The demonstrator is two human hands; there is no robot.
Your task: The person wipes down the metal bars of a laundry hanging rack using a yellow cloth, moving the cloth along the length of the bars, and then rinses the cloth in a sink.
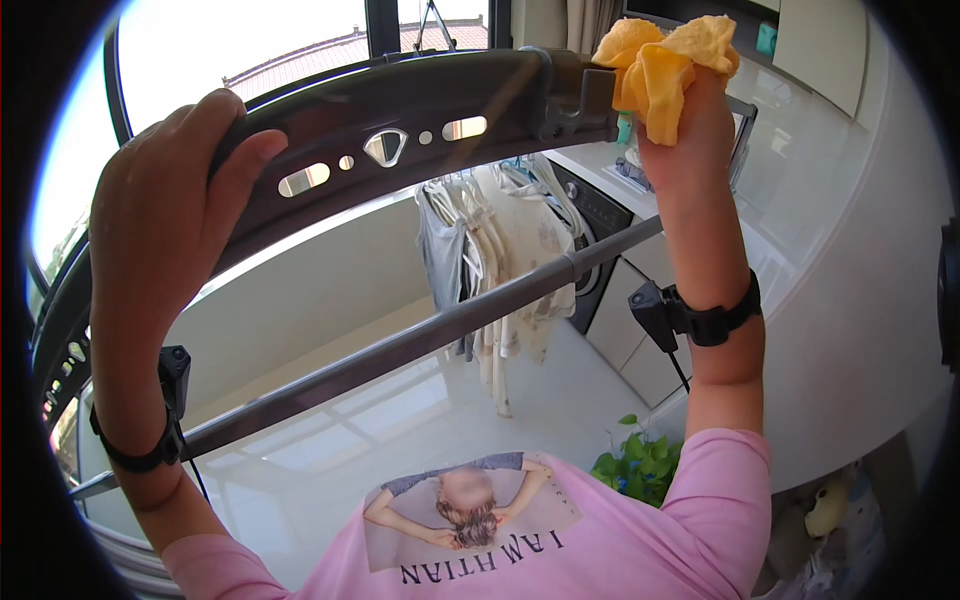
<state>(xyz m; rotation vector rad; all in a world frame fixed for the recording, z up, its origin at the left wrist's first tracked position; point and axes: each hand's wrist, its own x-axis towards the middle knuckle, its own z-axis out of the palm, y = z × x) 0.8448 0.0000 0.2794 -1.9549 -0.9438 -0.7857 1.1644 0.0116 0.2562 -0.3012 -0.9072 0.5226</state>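
A dark perforated drying-rack rail [420, 105] runs across the upper part of the view, with slots and round holes along its face. My left hand [161, 195] grips this rail at the left, its thumb in front and its fingers over the top edge, partly hidden. At the upper right my right hand [690, 120] is closed around a bunched yellow cloth [660, 64]. The cloth lies beside the rail's right end, and whether it touches the rail I cannot tell. Below the rail a grey round bar [420, 334] crosses diagonally.
Light garments on hangers [495, 247] hang beyond the bar. A dark front-loading washing machine [600, 210] stands under a white countertop [780, 150]. Green leaves [637, 457] of a plant show near my right sleeve. Windows [247, 45] line the upper left.
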